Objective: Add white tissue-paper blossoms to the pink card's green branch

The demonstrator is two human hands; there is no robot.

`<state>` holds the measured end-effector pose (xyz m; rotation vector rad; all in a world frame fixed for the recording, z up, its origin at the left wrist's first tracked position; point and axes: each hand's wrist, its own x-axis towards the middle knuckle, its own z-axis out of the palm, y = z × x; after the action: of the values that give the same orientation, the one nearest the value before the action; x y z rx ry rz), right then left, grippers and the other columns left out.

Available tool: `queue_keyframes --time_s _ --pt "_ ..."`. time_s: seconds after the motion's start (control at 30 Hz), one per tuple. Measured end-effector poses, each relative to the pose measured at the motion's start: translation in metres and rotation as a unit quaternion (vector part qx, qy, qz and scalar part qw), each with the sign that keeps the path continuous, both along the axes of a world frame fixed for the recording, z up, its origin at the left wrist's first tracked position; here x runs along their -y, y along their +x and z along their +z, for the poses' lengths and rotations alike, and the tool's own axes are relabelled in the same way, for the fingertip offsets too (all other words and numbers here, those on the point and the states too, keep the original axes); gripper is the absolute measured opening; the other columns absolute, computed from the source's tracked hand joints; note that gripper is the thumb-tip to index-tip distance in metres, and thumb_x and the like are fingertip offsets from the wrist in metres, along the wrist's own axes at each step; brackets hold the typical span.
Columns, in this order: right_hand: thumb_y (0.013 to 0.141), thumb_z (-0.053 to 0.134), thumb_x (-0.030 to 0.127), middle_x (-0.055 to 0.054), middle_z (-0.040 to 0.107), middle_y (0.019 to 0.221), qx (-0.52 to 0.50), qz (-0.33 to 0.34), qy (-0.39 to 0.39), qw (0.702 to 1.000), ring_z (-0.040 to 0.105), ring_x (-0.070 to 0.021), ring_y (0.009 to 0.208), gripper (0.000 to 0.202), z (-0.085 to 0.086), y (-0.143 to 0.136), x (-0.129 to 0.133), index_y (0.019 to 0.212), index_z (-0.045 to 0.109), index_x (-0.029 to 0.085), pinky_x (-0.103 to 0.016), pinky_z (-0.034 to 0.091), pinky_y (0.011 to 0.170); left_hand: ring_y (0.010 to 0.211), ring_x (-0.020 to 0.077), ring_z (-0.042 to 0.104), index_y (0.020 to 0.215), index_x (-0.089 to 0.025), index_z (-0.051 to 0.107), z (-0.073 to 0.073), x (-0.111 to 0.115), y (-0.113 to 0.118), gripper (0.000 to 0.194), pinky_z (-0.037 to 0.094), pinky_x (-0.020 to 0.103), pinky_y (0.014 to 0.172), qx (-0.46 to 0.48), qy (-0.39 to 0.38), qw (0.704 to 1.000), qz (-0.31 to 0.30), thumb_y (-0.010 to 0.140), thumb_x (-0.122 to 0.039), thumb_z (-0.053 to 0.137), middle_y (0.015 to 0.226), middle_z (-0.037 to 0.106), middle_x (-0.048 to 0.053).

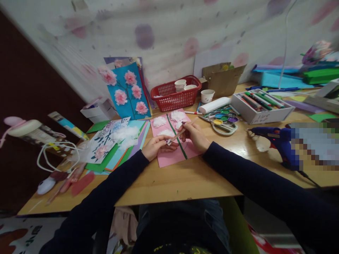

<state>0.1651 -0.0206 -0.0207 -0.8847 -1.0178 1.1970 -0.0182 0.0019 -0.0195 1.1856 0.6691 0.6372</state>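
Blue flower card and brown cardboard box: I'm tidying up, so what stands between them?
The red basket, with white cups inside, as the head view shows.

left hand (160, 145) curled; right hand (195, 135) pinching; arms (120, 180) extended forward

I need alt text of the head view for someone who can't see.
The right hand holds a slender stick whose lower end reaches the left hand, over a pink sheet with white tufts and a green stripe; a red basket stands behind.
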Motion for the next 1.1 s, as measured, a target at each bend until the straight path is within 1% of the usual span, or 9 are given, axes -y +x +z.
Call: queue_keyframes --time_s 0.07,0.2,0.37,0.5,0.63,0.73,0.87,1.0,1.1 --pt "0.079 0.054 0.034 0.000 0.055 0.042 -0.005 0.003 -0.003 1.000 0.048 -0.0090 0.035 0.026 -0.001 -0.001 0.000 0.061 0.058 0.015 -0.020 0.037 0.038 0.075 0.0218 0.072 0.091 -0.011 0.064 0.001 0.001 -0.001 0.025 0.054 0.035 0.078 0.001 -0.005 1.000 -0.008 0.072 -0.025 0.072 0.085 0.074 0.015" --pt "0.080 0.052 0.032 0.000 0.055 0.043 -0.010 0.005 -0.021 1.000 0.048 -0.0087 0.035 0.027 -0.002 -0.001 0.000 0.061 0.057 0.015 -0.019 0.038 0.038 0.075 0.0210 0.072 0.097 -0.011 0.063 0.002 0.000 -0.003 0.037 0.055 0.033 0.077 -0.013 0.027 0.999 -0.028 0.068 -0.028 0.079 0.090 0.074 0.015" --pt "0.084 0.049 0.035 0.001 0.054 0.044 -0.047 -0.038 -0.023 0.998 0.048 -0.0090 0.035 0.028 0.000 0.004 -0.005 0.064 0.055 0.017 -0.020 0.039 0.038 0.075 0.0219 0.072 0.100 -0.014 0.059 0.012 -0.004 -0.008 0.049 0.056 0.036 0.078 -0.018 0.053 0.998 0.005 0.062 -0.031 0.084 0.088 0.075 0.014" --pt "0.087 0.046 0.036 0.001 0.053 0.043 -0.015 -0.112 0.000 0.994 0.044 -0.0084 0.033 0.032 0.001 0.012 -0.011 0.062 0.055 0.017 -0.020 0.034 0.035 0.076 0.0224 0.072 0.087 -0.014 0.057 0.021 -0.009 -0.015 0.037 0.055 0.038 0.080 -0.030 0.077 0.995 0.063 0.062 -0.027 0.082 0.088 0.075 0.012" --pt "0.088 0.050 0.038 0.000 0.054 0.045 0.112 -0.154 0.041 0.981 0.046 -0.0089 0.037 0.035 -0.006 0.018 -0.015 0.061 0.058 0.016 -0.021 0.035 0.038 0.075 0.0200 0.072 0.082 -0.015 0.057 0.024 -0.013 -0.021 0.029 0.054 0.038 0.081 -0.041 0.090 0.988 0.117 0.065 -0.025 0.077 0.088 0.075 0.011" --pt "0.090 0.048 0.037 0.000 0.056 0.048 0.174 -0.146 0.052 0.972 0.051 -0.0102 0.041 0.035 -0.012 0.019 -0.016 0.063 0.058 0.017 -0.021 0.039 0.043 0.076 0.0200 0.071 0.079 -0.014 0.060 0.024 -0.015 -0.020 0.029 0.054 0.037 0.080 -0.063 0.120 0.981 0.140 0.062 -0.028 0.079 0.089 0.075 0.011" --pt "0.091 0.046 0.032 0.000 0.058 0.051 0.212 -0.123 0.059 0.968 0.054 -0.0104 0.045 0.031 -0.017 0.017 -0.017 0.067 0.059 0.017 -0.021 0.040 0.047 0.075 0.0178 0.068 0.073 -0.014 0.070 0.027 -0.018 -0.009 0.025 0.054 0.030 0.076 -0.101 0.240 0.949 0.176 0.056 -0.027 0.083 0.081 0.074 0.007" --pt "0.092 0.045 0.030 -0.001 0.062 0.056 0.200 -0.113 0.073 0.970 0.057 -0.0106 0.049 0.030 -0.021 0.015 -0.020 0.070 0.060 0.016 -0.022 0.043 0.051 0.066 0.0163 0.065 0.069 -0.016 0.074 0.031 -0.022 0.008 0.018 0.053 0.028 0.068 -0.169 0.302 0.922 0.175 0.056 -0.025 0.082 0.071 0.073 0.004" --pt "0.093 0.044 0.028 -0.002 0.063 0.058 0.177 -0.105 0.063 0.977 0.057 -0.0107 0.049 0.030 -0.024 0.014 -0.023 0.070 0.060 0.016 -0.022 0.044 0.052 0.064 0.0163 0.064 0.068 -0.016 0.075 0.032 -0.024 0.019 0.014 0.053 0.029 0.068 -0.211 0.326 0.906 0.167 0.058 -0.023 0.081 0.070 0.073 0.005"
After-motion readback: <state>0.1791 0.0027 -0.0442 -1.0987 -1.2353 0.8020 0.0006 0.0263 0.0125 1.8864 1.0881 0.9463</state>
